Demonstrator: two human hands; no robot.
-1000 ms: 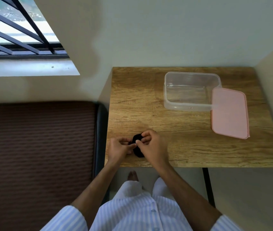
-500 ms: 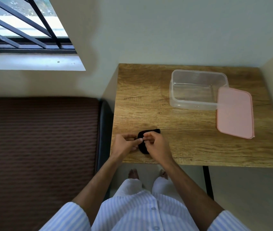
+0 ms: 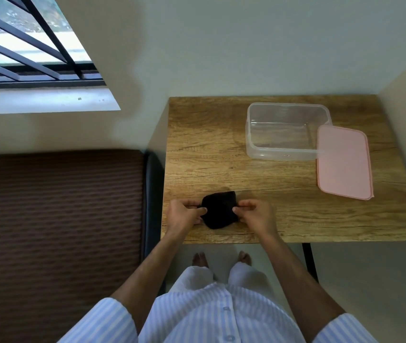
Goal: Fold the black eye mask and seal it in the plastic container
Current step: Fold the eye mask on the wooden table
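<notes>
- A clear plastic container (image 3: 286, 131) stands open in the upper right of the frame, on the far part of the wooden table (image 3: 221, 149); nothing lies inside it, and the wood grain shows through its base.
- Its pink lid (image 3: 343, 162) lies flat on the table just right of the container, its upper left corner overlapping the container's near right corner.
- The black eye mask (image 3: 219, 209) lies folded into a compact dark pad near the table's front edge, lower centre of the frame, well apart from the container.
- The left hand (image 3: 184, 214) pinches the mask's left edge between thumb and fingertips, the other fingers curled in.
- The right hand (image 3: 255, 214) pinches the mask's right edge the same way, fingers bent close together.
- A brown ribbed cushion (image 3: 56, 219) fills the left of the frame, beside the table.
- A barred window (image 3: 23, 53) sits at the upper left.
</notes>
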